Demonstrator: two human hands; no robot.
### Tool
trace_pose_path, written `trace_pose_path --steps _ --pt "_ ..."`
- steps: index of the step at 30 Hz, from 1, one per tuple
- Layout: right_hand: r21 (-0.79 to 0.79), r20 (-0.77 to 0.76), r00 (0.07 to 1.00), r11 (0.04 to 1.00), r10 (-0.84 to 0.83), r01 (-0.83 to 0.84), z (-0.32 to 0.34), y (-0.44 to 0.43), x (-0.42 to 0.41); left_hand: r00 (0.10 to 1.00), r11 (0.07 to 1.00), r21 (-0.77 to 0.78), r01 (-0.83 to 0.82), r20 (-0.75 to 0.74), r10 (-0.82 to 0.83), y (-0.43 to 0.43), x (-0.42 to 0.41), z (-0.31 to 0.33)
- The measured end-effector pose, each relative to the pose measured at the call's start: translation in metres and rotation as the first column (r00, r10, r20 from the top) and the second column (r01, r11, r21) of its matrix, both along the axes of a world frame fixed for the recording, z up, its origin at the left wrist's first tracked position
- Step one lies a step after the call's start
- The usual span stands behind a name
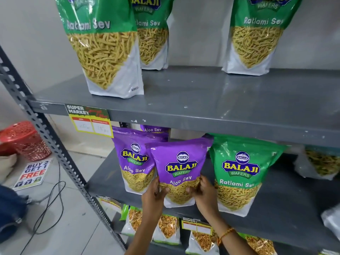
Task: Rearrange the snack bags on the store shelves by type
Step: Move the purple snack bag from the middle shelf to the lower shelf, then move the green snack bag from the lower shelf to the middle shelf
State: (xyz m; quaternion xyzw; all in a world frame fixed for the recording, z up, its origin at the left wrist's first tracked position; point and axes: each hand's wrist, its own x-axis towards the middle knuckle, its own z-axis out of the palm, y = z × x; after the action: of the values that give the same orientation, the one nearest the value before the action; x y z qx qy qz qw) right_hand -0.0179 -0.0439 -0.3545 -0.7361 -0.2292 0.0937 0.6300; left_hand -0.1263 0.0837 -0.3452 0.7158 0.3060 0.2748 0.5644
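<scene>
A purple Aloo Sev bag [181, 168] stands at the front of the middle shelf [287, 205]. My left hand [154, 196] and my right hand [203, 194] grip its lower corners from both sides. Another purple Aloo Sev bag [133, 161] stands just to its left, with a third [153, 130] behind. A green Ratlami Sev bag [239, 173] stands to its right. On the top shelf [202, 96] stand three green Ratlami Sev bags: front left [103, 48], behind it [152, 34], and right [257, 35].
Clear-packed snack bags [318, 162] lie at the middle shelf's right end. Mixed snack bags [167, 229] fill the bottom shelf. A slotted grey upright [55, 144] frames the left. On the floor lie a red basket [25, 140], a promo sign [33, 173] and a black cable [53, 203].
</scene>
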Motion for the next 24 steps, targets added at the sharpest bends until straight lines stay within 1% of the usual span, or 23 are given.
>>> trace_pose_path --steps 2,4,6,8,9,11,12,14,15,16,17,18,19,20,21,22,24 --pt "-0.017 0.030 0.999 1.000 0.024 -0.024 -0.002 -0.003 -0.002 1.000 1.000 0.009 -0.008 0.001 0.008 -0.006 0.000 0.002" --pt "-0.039 0.063 0.998 0.999 0.027 -0.025 0.002 -0.009 -0.009 1.000 0.998 0.059 -0.016 0.008 0.016 -0.016 -0.004 0.007" --pt "-0.010 0.092 0.995 1.000 -0.024 0.025 0.005 -0.020 -0.017 0.998 0.992 0.106 -0.062 0.024 0.060 -0.028 -0.012 0.015" --pt "0.019 0.108 0.990 0.996 -0.087 0.086 0.011 -0.039 -0.025 0.983 0.970 0.164 -0.182 0.063 0.174 -0.042 -0.025 0.021" --pt "0.025 0.122 0.985 0.992 -0.125 0.122 0.013 -0.050 -0.028 0.972 0.948 0.221 -0.230 0.092 0.214 -0.050 -0.031 0.022" --pt "0.050 0.171 0.963 0.978 -0.209 0.203 0.015 -0.075 -0.027 0.973 0.921 0.317 -0.225 0.114 0.199 -0.066 -0.037 0.017" --pt "0.080 0.181 0.948 0.965 -0.261 0.250 0.017 -0.088 -0.023 0.981 0.925 0.329 -0.192 0.105 0.166 -0.073 -0.036 0.012" --pt "0.125 0.179 0.907 0.923 -0.382 0.364 0.018 -0.113 -0.012 0.997 0.935 0.350 -0.063 0.056 0.046 -0.087 -0.026 0.005" --pt "0.143 0.157 0.891 0.902 -0.427 0.407 0.018 -0.124 -0.005 0.999 0.940 0.341 0.025 0.022 -0.034 -0.094 -0.018 0.004" --pt "0.157 0.127 0.889 0.894 -0.441 0.421 0.019 -0.133 0.001 0.994 0.949 0.295 0.110 -0.017 -0.110 -0.100 -0.007 0.003" --pt "0.157 0.083 0.897 0.894 -0.435 0.419 0.017 -0.141 0.008 0.979 0.954 0.221 0.205 -0.069 -0.194 -0.104 0.006 0.003" --pt "0.126 0.039 0.908 0.904 -0.416 0.409 0.013 -0.147 0.016 0.959 0.946 0.168 0.276 -0.118 -0.259 -0.107 0.021 0.001" --pt "0.062 0.011 0.920 0.919 -0.391 0.390 0.009 -0.152 0.025 0.940 0.934 0.147 0.324 -0.160 -0.301 -0.109 0.036 -0.002" --pt "-0.015 -0.018 0.934 0.934 -0.357 0.356 0.003 -0.154 0.034 0.924 0.921 0.164 0.352 -0.216 -0.315 -0.109 0.051 -0.005" --pt "-0.061 -0.050 0.951 0.951 -0.306 0.303 0.001 -0.155 0.041 0.909 0.912 0.178 0.369 -0.273 -0.315 -0.110 0.064 -0.006" --pt "-0.067 -0.093 0.964 0.968 -0.247 0.242 -0.002 -0.155 0.047 0.893 0.909 0.169 0.381 -0.320 -0.315 -0.111 0.074 -0.006" --pt "-0.027 -0.165 0.976 0.990 -0.139 0.136 -0.005 -0.153 0.057 0.870 0.895 0.138 0.424 -0.338 -0.360 -0.112 0.087 -0.008"
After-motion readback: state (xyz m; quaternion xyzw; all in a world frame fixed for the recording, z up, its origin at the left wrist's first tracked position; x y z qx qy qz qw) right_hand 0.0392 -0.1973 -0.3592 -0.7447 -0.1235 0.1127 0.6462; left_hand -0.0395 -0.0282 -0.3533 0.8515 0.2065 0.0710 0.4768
